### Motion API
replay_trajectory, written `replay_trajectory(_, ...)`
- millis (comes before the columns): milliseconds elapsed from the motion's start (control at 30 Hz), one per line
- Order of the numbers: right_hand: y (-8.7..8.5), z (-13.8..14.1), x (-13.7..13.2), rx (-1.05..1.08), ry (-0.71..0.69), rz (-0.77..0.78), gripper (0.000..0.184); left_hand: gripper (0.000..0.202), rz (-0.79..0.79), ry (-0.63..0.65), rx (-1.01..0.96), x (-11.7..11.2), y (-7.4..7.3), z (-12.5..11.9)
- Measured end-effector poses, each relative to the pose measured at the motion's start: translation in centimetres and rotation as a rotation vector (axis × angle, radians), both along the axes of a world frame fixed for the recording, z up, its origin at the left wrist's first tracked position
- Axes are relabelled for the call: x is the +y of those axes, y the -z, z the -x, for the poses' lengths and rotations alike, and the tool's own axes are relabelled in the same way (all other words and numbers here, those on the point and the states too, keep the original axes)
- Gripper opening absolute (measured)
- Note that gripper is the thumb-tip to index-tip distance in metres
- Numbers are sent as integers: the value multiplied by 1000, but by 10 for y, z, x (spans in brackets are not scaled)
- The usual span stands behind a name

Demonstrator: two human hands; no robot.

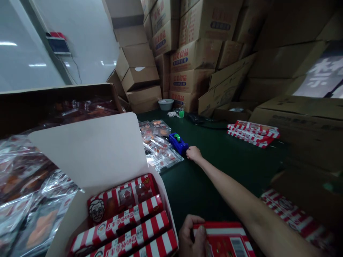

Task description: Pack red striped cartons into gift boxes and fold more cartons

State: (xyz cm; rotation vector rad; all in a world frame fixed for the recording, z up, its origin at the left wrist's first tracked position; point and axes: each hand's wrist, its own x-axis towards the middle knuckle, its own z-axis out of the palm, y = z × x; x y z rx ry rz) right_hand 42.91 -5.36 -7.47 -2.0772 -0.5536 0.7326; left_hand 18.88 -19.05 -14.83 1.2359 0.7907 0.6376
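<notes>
Dispenser [178, 144]: blue, loaded with green tape roll [177, 137]; sits on dark green desk [184, 189] just off view centre, toward six o'clock, set slantwise.
Right hand [194, 154]: arm stretched in from four o'clock; hand at dispenser's four o'clock end, touching or just beside it, can't tell which. Fingers curled together; can't tell if they pinch tape.
Left hand [190, 235]: low, near six o'clock; fingers clamped on red box, thumb over its top face.
Red box [222, 242]: five o'clock, cut by bottom edge; barcode and pale band on upper face.
White carton [88, 150]: seven o'clock, flap raised; at left hand's ten o'clock.
Striped boxes [123, 217]: red and white, lined up inside white carton, four showing; farthest one shows printed front.
Clear packets [163, 155]: spread on desk at dispenser's eight o'clock, shiny film.
Packet pile [37, 207]: eight o'clock, heaped beyond white carton's flap.
Brown carton [40, 105]: nine to ten o'clock, open, more wrapped packets inside.
Box stack [253, 132]: three o'clock, several striped boxes piled askew on desk.
Bowl [166, 104]: twelve o'clock, grey, in front of stacked cartons [184, 78].
</notes>
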Motion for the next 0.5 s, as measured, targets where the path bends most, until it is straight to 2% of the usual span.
replay_trajectory(133,-34,8,-23,-49,-57,77,19,31,48,39,-13,-2,-22,9)
replay_trajectory(200,-58,11,-55,-65,-88,62,14,26,21,65,-20,-8,-37,12)
replay_trajectory(233,-72,14,-79,-73,-101,41,17,23,-45,74,-27,-12,-46,12)
replay_trajectory(267,-87,18,-108,-80,-120,6,22,20,-151,82,-45,-16,-55,11)
replay_trajectory(333,-113,34,-179,-100,-168,-94,27,15,-463,73,-159,-24,-75,8)
replay_trajectory(367,-122,47,-217,-123,-226,-234,26,17,-634,58,-245,-28,-83,5)
replay_trajectory(400,-127,62,-253,-117,-224,-340,26,20,-791,44,-331,-33,-91,2)
replay_trajectory(433,-127,79,-285,-78,-162,-423,30,25,-922,36,-408,-37,-98,-1)
replay_trajectory(500,-116,109,-332,108,-38,-575,34,29,-1100,50,-495,-46,-106,-9)
